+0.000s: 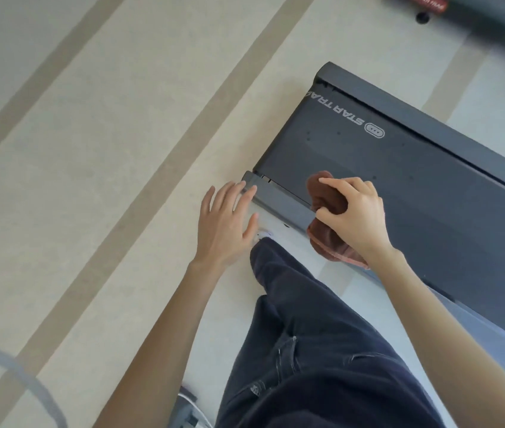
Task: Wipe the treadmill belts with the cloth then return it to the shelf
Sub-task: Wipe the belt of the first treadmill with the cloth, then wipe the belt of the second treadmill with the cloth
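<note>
A dark treadmill belt (399, 186) with white lettering near its end runs from the centre to the right edge. A brown cloth (327, 196) lies bunched on the belt's near side, draped over the grey side rail (279, 202). My right hand (353, 211) grips the cloth with curled fingers. My left hand (226, 223) hovers with straight, spread fingers by the rail's end corner, its fingertips touching or just over the corner cap.
Beige floor with darker stripes (90, 149) spreads to the left. My dark-trousered leg (307, 335) stands beside the treadmill. Another machine's dark base (461, 13) shows at the top right. A blurred grey curved bar (22, 375) crosses the bottom left corner.
</note>
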